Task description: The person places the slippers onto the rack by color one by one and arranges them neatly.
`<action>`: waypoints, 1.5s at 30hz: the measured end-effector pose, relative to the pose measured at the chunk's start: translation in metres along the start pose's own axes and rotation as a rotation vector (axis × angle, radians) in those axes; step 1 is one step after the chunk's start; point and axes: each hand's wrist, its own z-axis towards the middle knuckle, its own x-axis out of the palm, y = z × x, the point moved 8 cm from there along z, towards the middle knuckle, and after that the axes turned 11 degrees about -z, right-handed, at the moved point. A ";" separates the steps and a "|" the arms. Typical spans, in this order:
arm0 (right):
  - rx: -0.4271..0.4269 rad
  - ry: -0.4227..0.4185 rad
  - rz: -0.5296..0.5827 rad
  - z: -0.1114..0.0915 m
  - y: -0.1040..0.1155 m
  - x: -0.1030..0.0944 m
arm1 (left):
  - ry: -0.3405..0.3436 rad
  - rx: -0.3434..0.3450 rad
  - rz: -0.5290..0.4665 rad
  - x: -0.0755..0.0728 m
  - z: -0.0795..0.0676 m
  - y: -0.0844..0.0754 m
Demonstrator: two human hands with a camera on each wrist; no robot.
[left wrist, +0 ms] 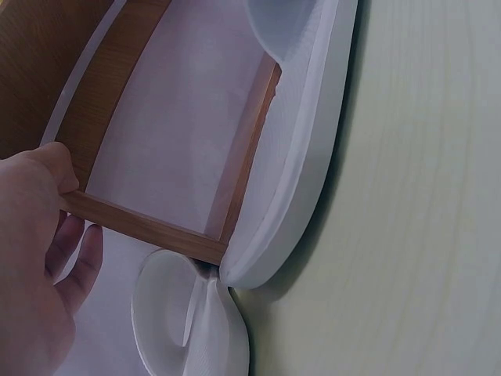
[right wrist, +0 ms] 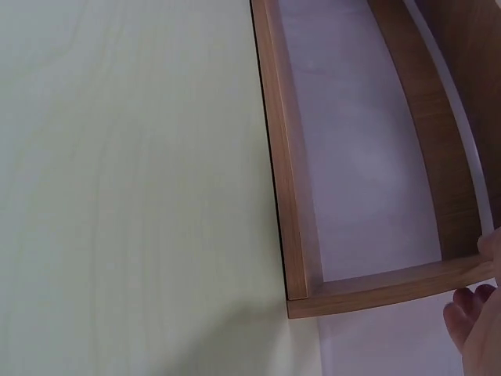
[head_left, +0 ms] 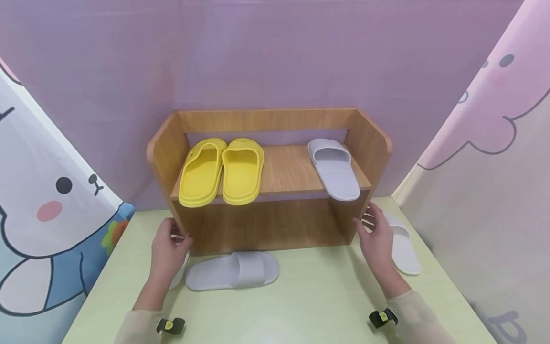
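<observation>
A small wooden shoe rack point(head_left: 285, 167) stands between both hands. My left hand point(head_left: 167, 248) grips the front edge of its left side panel, thumb in front and fingers on the outer side. My right hand point(head_left: 377, 241) holds the right side panel likewise. On the upper shelf sit two yellow slippers point(head_left: 242, 181) at the left and one grey slipper point(head_left: 339, 177) at the right. Another grey slipper point(head_left: 232, 271) lies sideways before the rack. Beyond the left hand a white slipper point(left wrist: 219, 329) is partly hidden in the head view.
A white slipper point(head_left: 406, 251) lies on the pale table point(head_left: 318, 301), right of the right hand. Behind the rack hangs a purple cloth point(head_left: 266, 57). Cartoon-printed sheets point(head_left: 47, 167) border both sides.
</observation>
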 end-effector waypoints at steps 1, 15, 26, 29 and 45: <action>0.005 0.005 -0.001 0.000 0.000 0.001 | 0.000 0.000 -0.001 0.000 0.000 0.000; -0.001 -0.019 -0.051 0.003 0.000 0.005 | 0.009 -0.007 -0.006 0.001 0.000 0.001; -0.044 -0.045 -0.099 0.002 0.004 0.008 | 0.010 -0.009 -0.003 -0.004 -0.002 -0.004; -0.050 -0.060 -0.128 0.002 0.003 0.006 | 0.018 -0.022 0.000 -0.003 -0.003 -0.004; -0.050 -0.062 -0.149 0.002 0.003 0.006 | 0.134 -0.065 0.052 -0.008 -0.022 -0.007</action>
